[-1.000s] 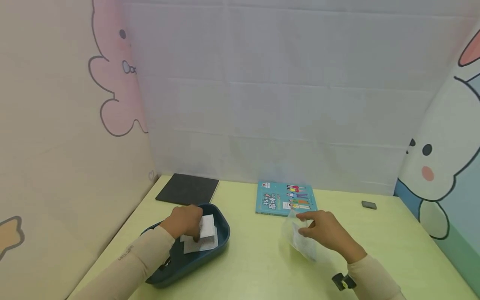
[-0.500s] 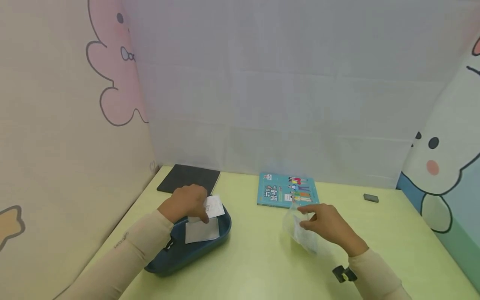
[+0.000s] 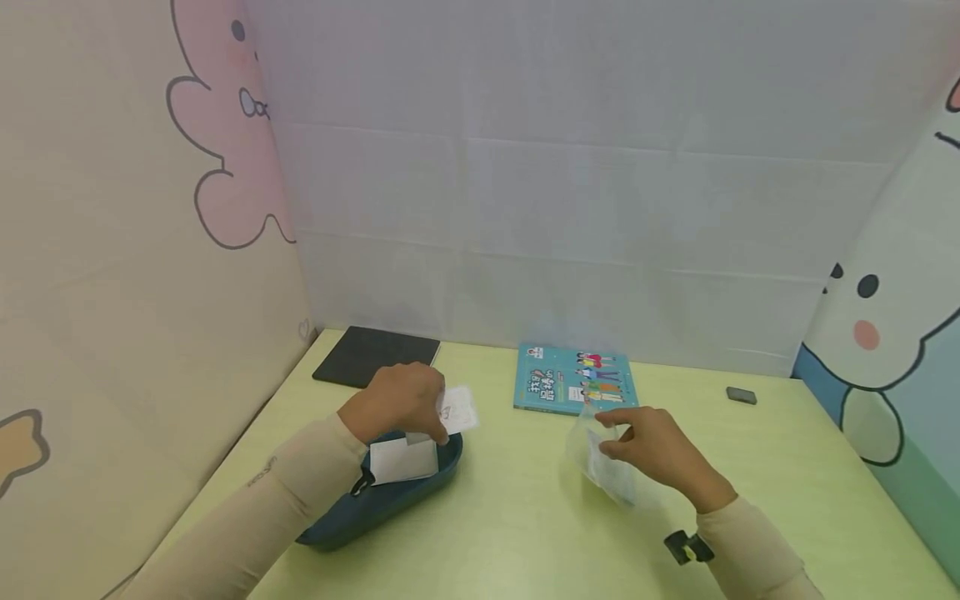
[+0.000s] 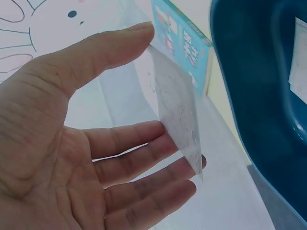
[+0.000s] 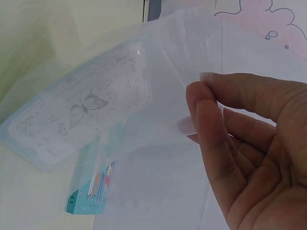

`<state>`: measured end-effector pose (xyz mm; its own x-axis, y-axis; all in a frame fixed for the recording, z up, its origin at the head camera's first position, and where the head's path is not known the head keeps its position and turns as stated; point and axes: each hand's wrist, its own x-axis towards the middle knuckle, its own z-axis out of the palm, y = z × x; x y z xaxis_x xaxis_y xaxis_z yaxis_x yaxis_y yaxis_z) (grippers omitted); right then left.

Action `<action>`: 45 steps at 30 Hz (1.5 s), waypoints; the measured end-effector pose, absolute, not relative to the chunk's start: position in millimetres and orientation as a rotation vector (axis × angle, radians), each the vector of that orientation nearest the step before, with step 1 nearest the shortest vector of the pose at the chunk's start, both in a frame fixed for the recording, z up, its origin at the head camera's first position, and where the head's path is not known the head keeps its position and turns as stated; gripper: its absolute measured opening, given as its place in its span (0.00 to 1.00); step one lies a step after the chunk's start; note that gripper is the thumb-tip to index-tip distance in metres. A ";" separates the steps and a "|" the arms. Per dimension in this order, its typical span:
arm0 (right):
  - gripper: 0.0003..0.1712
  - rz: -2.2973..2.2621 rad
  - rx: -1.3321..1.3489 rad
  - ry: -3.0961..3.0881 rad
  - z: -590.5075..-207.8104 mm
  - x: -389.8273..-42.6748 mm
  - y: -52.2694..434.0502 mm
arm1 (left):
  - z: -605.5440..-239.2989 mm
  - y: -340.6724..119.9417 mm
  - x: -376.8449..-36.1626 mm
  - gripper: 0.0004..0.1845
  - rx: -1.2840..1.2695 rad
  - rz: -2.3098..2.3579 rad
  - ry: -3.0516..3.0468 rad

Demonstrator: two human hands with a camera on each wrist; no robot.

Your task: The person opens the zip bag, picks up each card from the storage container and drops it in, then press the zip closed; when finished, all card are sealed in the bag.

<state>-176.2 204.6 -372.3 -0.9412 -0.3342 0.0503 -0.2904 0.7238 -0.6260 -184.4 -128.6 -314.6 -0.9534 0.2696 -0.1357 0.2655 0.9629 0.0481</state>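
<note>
My left hand holds a thin white card with a faint drawing, just above the far edge of a dark blue tray. In the left wrist view, the thumb is at the upper edge of that card and the fingers at its lower edge. Inside the tray lie more white cards. Over the table, my right hand pinches a clear plastic bag at its upper edge. In the right wrist view, a white card with a butterfly print shows through the bag.
At the back left lies a black notebook. A blue book with printed figures lies at the back middle. On the right is a small dark grey block. White cloth hangs behind the yellow table.
My left hand has lifted a white card out of the tray and moved it rightward. The right hand still pinches the plastic bag. The head view has tilted down slightly.
</note>
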 end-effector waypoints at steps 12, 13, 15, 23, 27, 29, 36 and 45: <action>0.23 -1.034 -0.514 2.860 -374.5 -175.6 202.9 | -318.9 -81.7 -187.7 0.23 0.602 0.036 2.967; 0.23 -1.031 -0.513 2.865 -374.4 -175.5 202.8 | -319.2 -77.2 -187.6 0.24 0.618 0.033 2.975; 0.23 -1.024 -0.517 2.873 -373.8 -175.4 202.9 | -319.8 -68.0 -187.2 0.25 0.648 0.018 2.987; 0.24 -1.011 -0.522 2.877 -372.6 -177.1 202.7 | -324.4 -30.8 -183.4 0.24 0.752 -0.061 2.997; 0.23 -1.007 -0.506 2.888 -372.1 -177.6 201.3 | -326.0 -13.0 -181.1 0.25 0.795 -0.131 3.010; 0.23 -1.015 -0.500 2.884 -371.7 -177.5 200.3 | -325.6 -5.6 -179.5 0.24 0.803 -0.160 3.006; 0.22 -1.035 -0.506 2.863 -370.5 -176.0 198.0 | -330.2 11.8 -177.6 0.17 0.796 -0.260 2.998; 0.23 -1.039 -0.544 2.869 -374.7 -176.2 197.2 | -333.5 27.6 -176.1 0.16 0.752 -0.327 2.966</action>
<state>-176.2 197.2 -374.7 -0.9374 -0.3391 0.0788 -0.3110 0.7138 -0.6275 -176.1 27.6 -333.5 -0.8787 0.4636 -0.1136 0.4772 0.8583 -0.1887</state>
